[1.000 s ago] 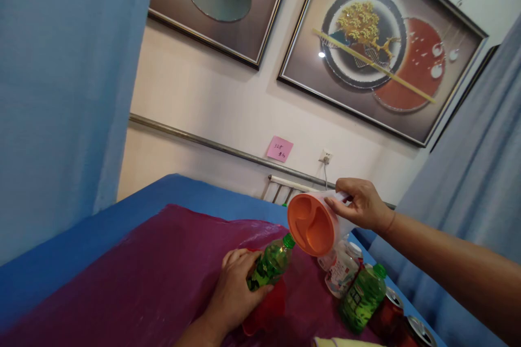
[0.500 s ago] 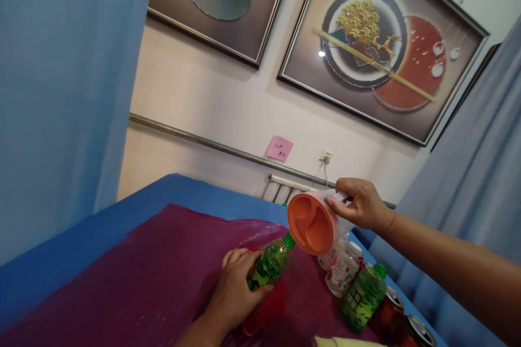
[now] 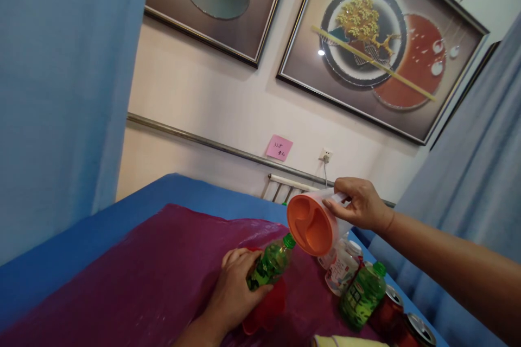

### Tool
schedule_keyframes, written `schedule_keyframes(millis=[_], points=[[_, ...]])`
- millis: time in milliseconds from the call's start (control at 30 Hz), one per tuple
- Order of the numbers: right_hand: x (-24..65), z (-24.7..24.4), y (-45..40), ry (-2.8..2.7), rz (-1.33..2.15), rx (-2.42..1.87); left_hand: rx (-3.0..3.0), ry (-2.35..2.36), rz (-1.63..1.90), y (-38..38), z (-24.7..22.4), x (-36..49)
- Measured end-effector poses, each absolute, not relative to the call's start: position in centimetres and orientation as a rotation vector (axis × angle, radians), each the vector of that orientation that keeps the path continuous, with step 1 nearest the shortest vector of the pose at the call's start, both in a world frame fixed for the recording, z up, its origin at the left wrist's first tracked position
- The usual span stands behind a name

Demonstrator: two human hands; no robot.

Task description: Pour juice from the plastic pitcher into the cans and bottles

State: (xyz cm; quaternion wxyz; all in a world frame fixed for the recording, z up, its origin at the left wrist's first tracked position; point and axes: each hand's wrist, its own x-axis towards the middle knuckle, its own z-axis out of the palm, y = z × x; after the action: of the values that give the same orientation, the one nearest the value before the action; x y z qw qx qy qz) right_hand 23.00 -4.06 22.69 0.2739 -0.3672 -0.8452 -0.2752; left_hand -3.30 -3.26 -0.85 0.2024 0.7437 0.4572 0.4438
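My left hand (image 3: 239, 288) is wrapped round a green plastic bottle (image 3: 269, 264) with a green top, tilted to the right. Under the bottle lies a red object with a wavy edge (image 3: 269, 309), partly hidden by my hand. My right hand (image 3: 360, 203) grips the white handle of a pitcher (image 3: 313, 223) with an orange end facing me. The pitcher is tipped over, close to the bottle's top; its far end is hidden. Whether anything flows between them I cannot tell.
On the right stand a second green bottle (image 3: 363, 295), a clear printed bottle (image 3: 344, 268) and red cans (image 3: 417, 331). A yellow cloth-like item (image 3: 345, 341) lies at the front edge. Purple sheeting (image 3: 163, 276) covers part of the blue table (image 3: 191, 187). Blue curtains (image 3: 65, 81) hang either side.
Almost nothing differs. Both hands keep their grip on the bottle and the pitcher, and the view has shifted very slightly.
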Motion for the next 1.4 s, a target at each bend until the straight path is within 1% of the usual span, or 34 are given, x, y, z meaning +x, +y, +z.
schedule_keyframes(millis=[400, 500, 600, 733, 900, 1033, 1133, 1267, 1400], points=[[22.7, 22.7, -4.5, -2.298, -0.788, -0.899, 2.075, 1.274, 1.244, -3.2, -1.0, -3.4], [23.1, 22.4, -4.4, -2.251, -0.744, -0.95, 2.073, 1.283, 1.253, -2.9, -1.4, -3.3], [24.1, 21.4, -3.8, -2.082, -0.646, -1.089, 2.044, 1.322, 1.284, -2.5, -1.9, -3.2], [25.7, 18.0, -2.2, -1.704, -0.461, -1.254, 1.981, 1.34, 1.35, -2.2, -2.1, -3.1], [26.3, 10.8, -0.6, -1.371, -0.128, -1.264, 1.836, 1.293, 1.418, -1.7, -1.9, -3.3], [25.6, 4.8, -0.2, -1.251, -0.013, -1.295, 1.714, 1.203, 1.369, -1.3, -1.8, -3.3], [24.9, 1.4, -0.4, -1.17, -0.002, -1.342, 1.654, 1.199, 1.335, -1.1, -1.8, -3.2], [24.1, -1.2, -0.3, -1.097, 0.004, -1.421, 1.687, 1.254, 1.364, -0.5, -1.7, -3.1], [23.8, -2.1, -0.3, -1.086, 0.035, -1.487, 1.747, 1.307, 1.38, 0.0, -1.6, -2.9]])
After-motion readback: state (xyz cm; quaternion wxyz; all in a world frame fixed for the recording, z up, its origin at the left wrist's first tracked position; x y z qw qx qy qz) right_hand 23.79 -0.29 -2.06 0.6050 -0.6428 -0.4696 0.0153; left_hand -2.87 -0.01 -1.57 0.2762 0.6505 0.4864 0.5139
